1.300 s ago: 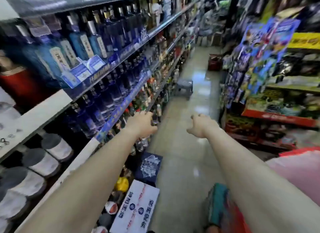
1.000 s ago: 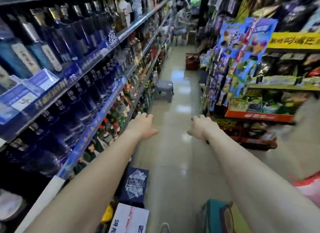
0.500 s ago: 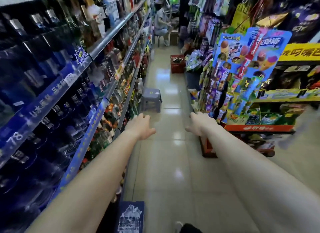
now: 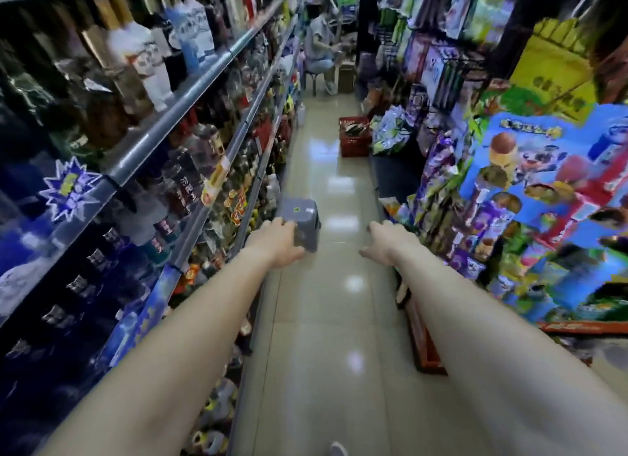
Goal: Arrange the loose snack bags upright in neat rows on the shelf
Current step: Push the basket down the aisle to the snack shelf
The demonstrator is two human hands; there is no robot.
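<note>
Both bare arms reach fwd down a shop aisle. L hand is palm down w/ fingers loosely curled, gripping nothing. It overlaps the near edge of the grey stool in view; can't tell if it touches. R hand is just right of the stool, wrist bent, fingers drooping and relaxed, also holding nothing. The stool stands on the tiled floor mid-aisle. Snack bags sit packed and blurred on the rack right of the stool, neither hand touching them. A blue ice-cream poster fronts that rack. Left of the stool run bottle shelves. Beyond the stool, right side, a red basket sits on the floor. Farther back a seated person.
</note>
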